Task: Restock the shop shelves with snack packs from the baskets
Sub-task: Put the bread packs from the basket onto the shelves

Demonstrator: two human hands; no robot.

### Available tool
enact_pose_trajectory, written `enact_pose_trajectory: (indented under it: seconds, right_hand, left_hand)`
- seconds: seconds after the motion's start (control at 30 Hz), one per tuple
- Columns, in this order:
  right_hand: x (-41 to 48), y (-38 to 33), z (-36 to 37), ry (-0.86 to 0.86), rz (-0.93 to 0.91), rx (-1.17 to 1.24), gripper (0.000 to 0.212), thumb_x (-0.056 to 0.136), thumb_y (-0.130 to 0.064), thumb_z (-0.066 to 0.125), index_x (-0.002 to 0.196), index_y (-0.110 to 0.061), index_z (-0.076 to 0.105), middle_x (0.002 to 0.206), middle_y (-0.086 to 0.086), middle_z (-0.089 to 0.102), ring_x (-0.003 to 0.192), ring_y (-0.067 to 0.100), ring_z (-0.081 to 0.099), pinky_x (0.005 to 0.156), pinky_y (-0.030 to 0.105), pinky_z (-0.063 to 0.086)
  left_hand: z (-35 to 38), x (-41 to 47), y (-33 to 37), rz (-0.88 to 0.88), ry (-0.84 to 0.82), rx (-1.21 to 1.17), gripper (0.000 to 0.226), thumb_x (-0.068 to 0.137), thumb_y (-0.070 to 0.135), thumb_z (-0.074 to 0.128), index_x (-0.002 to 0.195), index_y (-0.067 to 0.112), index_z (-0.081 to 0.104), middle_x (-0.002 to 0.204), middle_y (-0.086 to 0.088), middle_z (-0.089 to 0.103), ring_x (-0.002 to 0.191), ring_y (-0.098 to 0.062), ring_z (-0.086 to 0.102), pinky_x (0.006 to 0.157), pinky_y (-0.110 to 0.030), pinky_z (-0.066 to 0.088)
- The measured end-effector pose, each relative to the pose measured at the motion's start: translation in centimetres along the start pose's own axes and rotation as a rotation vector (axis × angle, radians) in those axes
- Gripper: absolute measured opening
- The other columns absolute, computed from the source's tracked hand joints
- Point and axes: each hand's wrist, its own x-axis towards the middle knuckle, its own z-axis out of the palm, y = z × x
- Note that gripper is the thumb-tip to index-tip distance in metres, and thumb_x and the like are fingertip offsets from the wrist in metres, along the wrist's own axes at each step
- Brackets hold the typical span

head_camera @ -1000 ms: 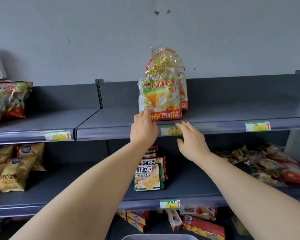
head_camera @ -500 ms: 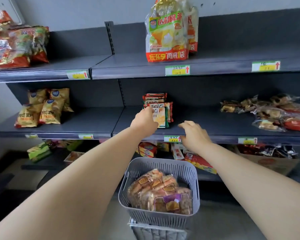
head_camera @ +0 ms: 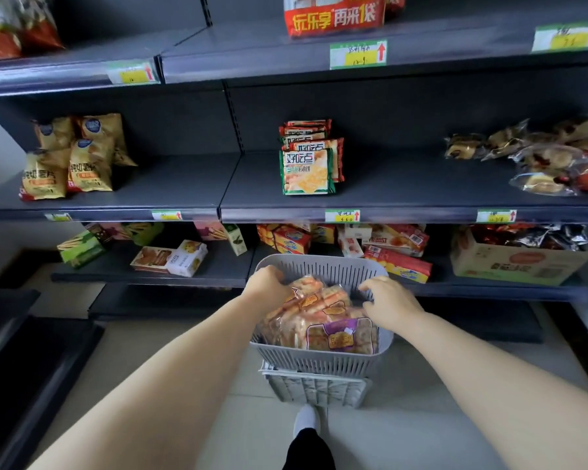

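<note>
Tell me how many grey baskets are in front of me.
2: the top basket, holding snack packs, and a lower basket stacked directly under it. Others beneath may be hidden.

The basket (head_camera: pixel 319 361) is showing pale grey, patterned with vertical slots. The snack packs (head_camera: pixel 314 308) in it are showing orange-brown through clear wrap, and one front label (head_camera: pixel 340 337) is showing purple with orange lettering. The shelves (head_camera: pixel 184 178) are showing dark slate grey. Their price tags (head_camera: pixel 357 54) are showing green, white and yellow with red arrows. The chip bags (head_camera: pixel 68 164) are showing golden yellow with round blue badges. The biscuit pack (head_camera: pixel 308 173) is showing a green border around white and yellow. The top-shelf pack (head_camera: pixel 333 15) is showing a red band with yellow and white characters. The cardboard box (head_camera: pixel 520 262) is showing tan with an orange-red oval.
</note>
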Motion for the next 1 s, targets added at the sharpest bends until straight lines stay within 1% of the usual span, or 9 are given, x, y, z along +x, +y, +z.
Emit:
enact_pose_trajectory:
  seconds: [0.13, 0.3, 0.4, 0.47, 0.63, 0.7, 0.83, 0.93, 1.0]
  right_hand:
    - [0.6, 0.8, 2.2, -0.051, 0.063, 0.034, 0.035, 0.096, -0.026, 0.050, 0.131, -0.025, 0.055, 0.138, -0.003, 0.049, 0.124, 0.021, 0.049, 0.096, 0.038, 0.045]
    - [2.1, 1.0, 4.1, -0.103, 0.103, 0.090, 0.034, 0.094, -0.020, 0.052, 0.127, -0.025, 0.059, 0.131, -0.003, 0.054, 0.117, 0.019, 0.054, 0.093, 0.035, 0.047]
    - [3.2, 0.8, 5.0, -0.132, 0.125, 0.105, 0.034, 0.094, -0.018, 0.053, 0.126, -0.024, 0.060, 0.131, -0.001, 0.055, 0.118, 0.019, 0.053, 0.089, 0.031, 0.044]
    - [4.0, 0.7, 5.6, -0.142, 0.137, 0.104, 0.032, 0.094, -0.017, 0.055, 0.125, -0.022, 0.061, 0.136, 0.000, 0.055, 0.121, 0.020, 0.053, 0.092, 0.028, 0.042]
    - [5.9, 0.9, 6.7, -0.180, 0.200, 0.133, 0.029, 0.095, -0.020, 0.056, 0.122, -0.021, 0.063, 0.140, -0.003, 0.054, 0.123, 0.020, 0.052, 0.092, 0.024, 0.040]
    - [6.6, 1.0, 7.2, -0.208, 0.233, 0.150, 0.031, 0.095, -0.024, 0.055, 0.125, -0.023, 0.061, 0.136, -0.002, 0.056, 0.119, 0.020, 0.055, 0.091, 0.025, 0.041]
    - [7.9, 1.2, 8.1, -0.222, 0.299, 0.191, 0.029, 0.095, -0.026, 0.055, 0.123, -0.025, 0.062, 0.130, -0.003, 0.060, 0.115, 0.019, 0.057, 0.095, 0.031, 0.045]
    - [8.4, 1.5, 8.6, -0.212, 0.328, 0.209, 0.029, 0.094, -0.027, 0.056, 0.122, -0.025, 0.063, 0.128, -0.006, 0.062, 0.113, 0.015, 0.058, 0.097, 0.033, 0.045]
    - [8.6, 1.7, 8.8, -0.210, 0.349, 0.230, 0.029, 0.095, -0.026, 0.057, 0.123, -0.024, 0.063, 0.127, -0.007, 0.062, 0.113, 0.013, 0.058, 0.097, 0.033, 0.045]
  left_hand:
    - [2.2, 1.7, -1.3, -0.011, -0.096, 0.041, 0.028, 0.090, 0.024, 0.061, 0.114, 0.012, 0.070, 0.111, -0.007, 0.071, 0.097, -0.025, 0.064, 0.073, -0.025, 0.045]
    - [4.1, 3.9, -2.5, 0.003, -0.228, 0.102, 0.029, 0.095, 0.018, 0.054, 0.122, 0.012, 0.064, 0.122, -0.005, 0.065, 0.109, -0.027, 0.063, 0.089, -0.031, 0.051]
    - [5.5, 5.7, -4.2, -0.053, -0.281, 0.088, 0.029, 0.091, 0.015, 0.058, 0.119, 0.013, 0.064, 0.114, -0.005, 0.065, 0.100, -0.023, 0.062, 0.081, -0.026, 0.048]
    - [6.2, 6.9, -5.1, -0.067, -0.336, 0.103, 0.028, 0.092, 0.013, 0.057, 0.119, 0.009, 0.063, 0.109, -0.006, 0.062, 0.097, -0.023, 0.060, 0.080, -0.027, 0.047]
    - [7.9, 10.4, -6.7, -0.117, -0.421, 0.146, 0.032, 0.091, 0.017, 0.062, 0.122, 0.008, 0.063, 0.120, -0.010, 0.065, 0.098, -0.024, 0.060, 0.084, -0.028, 0.047]
    - [8.9, 11.9, -7.2, -0.112, -0.484, 0.194, 0.037, 0.092, 0.021, 0.063, 0.127, 0.008, 0.059, 0.122, -0.008, 0.063, 0.104, -0.024, 0.060, 0.084, -0.028, 0.047]
    - [10.6, 13.8, -7.7, -0.083, -0.548, 0.255, 0.046, 0.093, 0.021, 0.060, 0.137, 0.013, 0.050, 0.125, -0.006, 0.060, 0.095, -0.019, 0.055, 0.076, -0.026, 0.047]
    - [11.6, 14.5, -8.1, -0.054, -0.573, 0.329, 0.048, 0.093, 0.019, 0.059, 0.139, 0.017, 0.046, 0.126, -0.006, 0.060, 0.105, -0.022, 0.060, 0.080, -0.030, 0.052]
    - [12.3, 14.8, -8.5, -0.041, -0.597, 0.358, 0.057, 0.092, 0.015, 0.060, 0.145, 0.022, 0.040, 0.128, -0.006, 0.060, 0.104, -0.023, 0.062, 0.080, -0.033, 0.056]
